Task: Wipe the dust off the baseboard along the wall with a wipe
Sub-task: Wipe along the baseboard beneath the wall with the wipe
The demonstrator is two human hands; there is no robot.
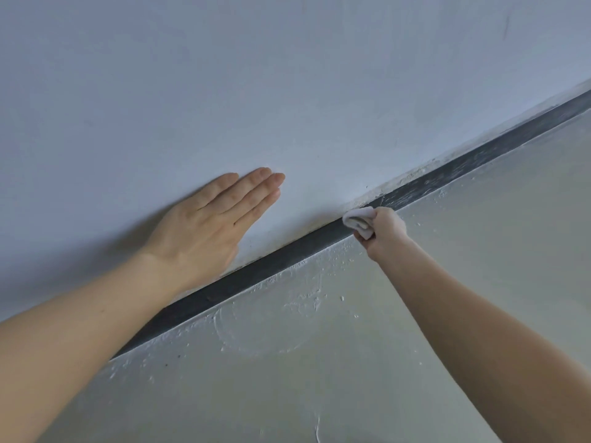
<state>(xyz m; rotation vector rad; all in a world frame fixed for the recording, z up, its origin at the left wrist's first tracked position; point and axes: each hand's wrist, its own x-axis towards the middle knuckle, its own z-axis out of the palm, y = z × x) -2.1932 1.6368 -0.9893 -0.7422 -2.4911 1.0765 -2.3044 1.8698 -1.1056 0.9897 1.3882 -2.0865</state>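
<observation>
While my left hand (204, 225) lay flat and open on the pale blue-grey painted wall (287, 75), holding nothing, my right hand (382, 228) gripped a crumpled white wipe (358, 220), pressed against the dark, dusty baseboard (256, 273) above the speckled grey floor (319, 362).

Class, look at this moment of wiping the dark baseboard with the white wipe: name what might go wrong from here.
1. The small bunched white wipe in the right hand may load up and smear the chalky dust on the dark baseboard strip ahead.
2. White crumbs along the grey floor edge could get dragged back onto the strip.
3. The flat left hand might mark the pale painted wall.
</observation>
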